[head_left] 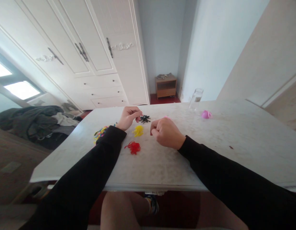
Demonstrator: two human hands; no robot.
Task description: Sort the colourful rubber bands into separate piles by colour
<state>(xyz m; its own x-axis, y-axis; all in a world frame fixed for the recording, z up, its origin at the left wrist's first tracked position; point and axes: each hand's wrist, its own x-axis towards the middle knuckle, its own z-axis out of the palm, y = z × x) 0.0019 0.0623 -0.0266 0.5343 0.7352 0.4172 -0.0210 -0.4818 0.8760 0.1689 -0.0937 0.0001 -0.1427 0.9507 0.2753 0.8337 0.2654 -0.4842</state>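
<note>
My left hand [130, 118] is closed in a pinch at the left edge of a small pile of black bands [145, 119]; what its fingertips hold cannot be made out. Just below it on the table lies a yellow pile of thin bands [138, 131], and nearer to me a red pile [134, 148]. A mixed-colour heap [100, 133] is partly hidden behind my left wrist. My right hand [167, 132] is curled with its fingers together, right of the yellow pile, its contents hidden. Something pink [166, 117] peeks out behind its knuckles.
The pale table [162, 169] spans the view. A clear glass jar [196, 99] stands at its far edge, with a crumpled pink-purple item [206, 114] beside it. Dark clothes [35, 123] are heaped at left. A wooden nightstand [166, 86] and white wardrobe [97, 60] stand beyond.
</note>
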